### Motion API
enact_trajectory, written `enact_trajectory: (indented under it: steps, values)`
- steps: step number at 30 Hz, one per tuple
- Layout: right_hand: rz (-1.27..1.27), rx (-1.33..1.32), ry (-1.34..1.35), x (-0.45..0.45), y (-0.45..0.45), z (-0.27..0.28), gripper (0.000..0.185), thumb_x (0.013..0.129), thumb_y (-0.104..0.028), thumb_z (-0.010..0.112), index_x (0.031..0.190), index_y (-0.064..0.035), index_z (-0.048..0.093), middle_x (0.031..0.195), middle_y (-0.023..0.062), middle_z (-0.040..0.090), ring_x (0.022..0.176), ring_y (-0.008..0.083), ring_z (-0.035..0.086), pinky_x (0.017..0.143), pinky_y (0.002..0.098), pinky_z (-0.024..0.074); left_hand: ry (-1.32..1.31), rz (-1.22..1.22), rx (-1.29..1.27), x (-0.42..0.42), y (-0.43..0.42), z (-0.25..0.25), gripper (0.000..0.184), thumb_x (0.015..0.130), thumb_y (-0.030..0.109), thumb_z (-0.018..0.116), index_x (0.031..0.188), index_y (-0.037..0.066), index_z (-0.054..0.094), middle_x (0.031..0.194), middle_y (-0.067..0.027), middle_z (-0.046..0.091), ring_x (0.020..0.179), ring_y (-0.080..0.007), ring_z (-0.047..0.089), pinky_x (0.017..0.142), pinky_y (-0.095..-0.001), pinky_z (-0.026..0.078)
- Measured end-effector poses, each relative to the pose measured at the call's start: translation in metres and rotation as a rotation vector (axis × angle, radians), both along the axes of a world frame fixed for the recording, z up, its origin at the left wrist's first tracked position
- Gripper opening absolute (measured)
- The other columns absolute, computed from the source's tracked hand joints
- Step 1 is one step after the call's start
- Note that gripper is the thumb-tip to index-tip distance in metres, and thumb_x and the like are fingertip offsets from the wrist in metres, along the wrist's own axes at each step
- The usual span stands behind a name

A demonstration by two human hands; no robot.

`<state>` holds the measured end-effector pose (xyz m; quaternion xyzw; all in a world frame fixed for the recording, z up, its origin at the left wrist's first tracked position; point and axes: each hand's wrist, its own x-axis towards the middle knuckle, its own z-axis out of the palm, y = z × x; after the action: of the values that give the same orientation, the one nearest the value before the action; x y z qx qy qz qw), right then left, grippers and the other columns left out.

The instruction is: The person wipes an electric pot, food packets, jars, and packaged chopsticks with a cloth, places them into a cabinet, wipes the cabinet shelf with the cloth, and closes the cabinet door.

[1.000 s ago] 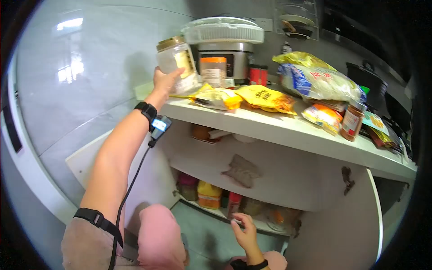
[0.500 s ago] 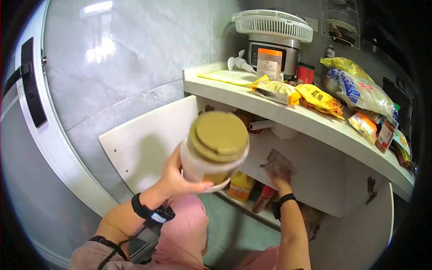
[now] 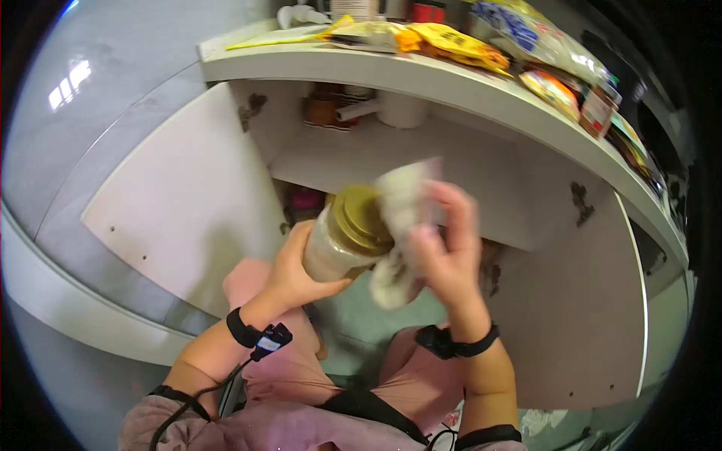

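Observation:
A clear jar (image 3: 331, 252) with a gold-coloured lid (image 3: 362, 218) is tilted in front of the open cabinet, and my left hand (image 3: 297, 270) is wrapped round its body. My right hand (image 3: 451, 244) pinches a pale cloth (image 3: 402, 203), which is blurred and hangs against the right side of the lid. Part of the lid's right edge is hidden behind the cloth. Both hands are close together above my knees.
Open cabinet doors stand left (image 3: 188, 203) and right (image 3: 579, 301). On the counter (image 3: 301, 68) lie yellow packets (image 3: 459, 45), a large plastic bag (image 3: 541, 34) and a spice jar (image 3: 599, 109). A white pot (image 3: 402, 109) sits on the cabinet's shelf.
The jar came down from the counter in my left hand and now tilts toward the right. My right hand took the cloth from the cabinet shelf and brought it up to the lid. The view has tipped downward.

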<state>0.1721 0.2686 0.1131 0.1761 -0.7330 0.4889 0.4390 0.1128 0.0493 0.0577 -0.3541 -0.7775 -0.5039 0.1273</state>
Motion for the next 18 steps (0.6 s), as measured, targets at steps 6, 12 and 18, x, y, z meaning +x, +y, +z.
enact_trajectory:
  steps: [6, 12, 18]
  values:
    - [-0.003, 0.013, -0.194, 0.005, 0.004, -0.018, 0.034, 0.077, -0.014, 0.066, 0.109, -0.0035, 0.061, 0.109, 0.015, 0.054, 0.1, 0.0261, 0.054, 0.089, 0.0345, 0.0419, 0.003, -0.069, -0.065, 0.016, 0.03, -0.005, 0.071, 0.054, 0.027, 0.081, 0.112, 0.003, 0.047, 0.099, -0.0157, 0.052, 0.093, -0.0338, 0.055, 0.079, -0.0396, 0.046]
    - [0.182, -0.4, -0.476, -0.007, 0.046, -0.06, 0.045, 0.077, -0.014, 0.066, 0.119, -0.0015, 0.055, 0.118, 0.0106, 0.051, 0.112, 0.0208, 0.047, 0.099, 0.0326, 0.0336, 0.078, -0.151, -0.128, -0.02, 0.047, -0.011, 0.073, 0.053, 0.03, 0.081, 0.113, 0.002, 0.048, 0.103, -0.016, 0.052, 0.096, -0.0334, 0.055, 0.082, -0.038, 0.046]
    - [0.38, -0.131, -0.665, 0.005, 0.081, -0.06, 0.058, 0.076, -0.021, 0.069, 0.127, -0.0025, 0.048, 0.123, 0.0115, 0.049, 0.115, 0.0205, 0.046, 0.1, 0.0335, 0.032, -0.26, -0.77, -0.212, -0.057, 0.074, -0.056, 0.073, 0.055, 0.036, 0.08, 0.111, 0.001, 0.048, 0.101, -0.0138, 0.052, 0.096, -0.0274, 0.054, 0.083, -0.036, 0.043]
